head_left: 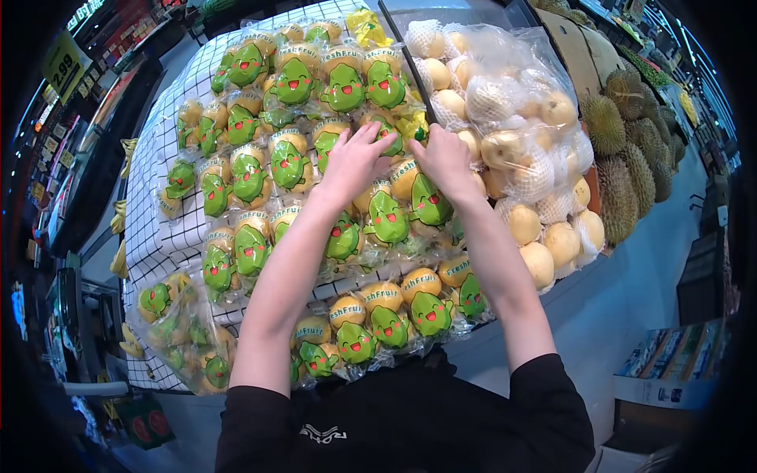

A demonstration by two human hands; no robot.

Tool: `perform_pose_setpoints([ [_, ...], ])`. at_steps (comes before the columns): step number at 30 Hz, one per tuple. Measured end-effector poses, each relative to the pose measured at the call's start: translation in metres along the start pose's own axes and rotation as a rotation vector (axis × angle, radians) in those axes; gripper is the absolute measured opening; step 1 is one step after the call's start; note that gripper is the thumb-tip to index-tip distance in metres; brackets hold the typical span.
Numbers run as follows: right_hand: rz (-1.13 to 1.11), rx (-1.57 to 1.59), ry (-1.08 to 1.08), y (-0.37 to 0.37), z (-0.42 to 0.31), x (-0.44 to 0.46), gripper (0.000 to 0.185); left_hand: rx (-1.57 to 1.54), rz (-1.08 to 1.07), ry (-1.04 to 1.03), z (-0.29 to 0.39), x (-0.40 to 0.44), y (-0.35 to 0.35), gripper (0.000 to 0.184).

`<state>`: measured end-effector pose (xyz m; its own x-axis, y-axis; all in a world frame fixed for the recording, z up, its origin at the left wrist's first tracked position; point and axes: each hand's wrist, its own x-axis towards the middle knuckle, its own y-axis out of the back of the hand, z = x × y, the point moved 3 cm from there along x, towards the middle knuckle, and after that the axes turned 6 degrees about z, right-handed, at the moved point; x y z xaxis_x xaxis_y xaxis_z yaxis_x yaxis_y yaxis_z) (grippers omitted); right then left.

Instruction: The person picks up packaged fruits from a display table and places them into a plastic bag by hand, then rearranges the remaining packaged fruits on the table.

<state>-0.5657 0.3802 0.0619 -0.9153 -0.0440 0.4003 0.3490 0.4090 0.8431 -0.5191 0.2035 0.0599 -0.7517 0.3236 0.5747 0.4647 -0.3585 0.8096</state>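
Note:
Clear plastic bags of round yellow fruit (386,217), printed "FreshFruit" with a smiling green cartoon, lie in rows on the display. My left hand (356,163) rests on the bags near the middle, its fingers spread, palm down. Just to its right, my right hand (444,162) is closed with curled fingers at the top of a fruit bag (430,197), apparently gripping the plastic. Its fingertips are partly hidden. A yellow crumpled piece (412,126) lies just beyond the two hands.
Pale round fruit (536,264) in foam nets and clear plastic fills the right side, behind a dark divider (410,63). Durians (619,189) are piled farther right. A checkered cloth (150,244) covers the left side of the stand. More fruit bags (390,323) line the near edge.

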Motion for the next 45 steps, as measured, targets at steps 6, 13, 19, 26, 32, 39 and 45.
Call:
perform_pose_setpoints([
  [6, 0.043, 0.508, -0.108, -0.013, 0.011, 0.001, 0.045, -0.058, 0.008, 0.018, -0.007, -0.002, -0.004, 0.050],
  [13, 0.156, 0.522, -0.129, -0.025, 0.019, 0.010, 0.039, -0.104, 0.008, 0.034, -0.010, -0.003, -0.004, 0.049],
  [19, 0.267, 0.481, 0.075, -0.015, 0.014, 0.019, 0.021, -0.117, 0.000, 0.050, -0.011, -0.003, -0.003, 0.048],
  [26, 0.286, 0.578, -0.008, 0.009, 0.010, 0.041, 0.021, -0.130, 0.039, 0.027, -0.015, -0.004, -0.005, 0.046],
  [32, 0.158, 0.898, -0.045, 0.015, 0.017, 0.029, 0.023, -0.130, 0.017, 0.043, -0.016, -0.005, -0.004, 0.045],
  [39, 0.080, 1.236, -0.162, 0.053, 0.017, -0.009, 0.018, -0.118, 0.044, 0.036, -0.014, -0.003, -0.008, 0.040],
  [45, 0.094, 1.461, -0.294, 0.044, 0.006, -0.063, 0.017, 0.016, 0.072, 0.084, 0.004, -0.009, -0.001, 0.035],
])
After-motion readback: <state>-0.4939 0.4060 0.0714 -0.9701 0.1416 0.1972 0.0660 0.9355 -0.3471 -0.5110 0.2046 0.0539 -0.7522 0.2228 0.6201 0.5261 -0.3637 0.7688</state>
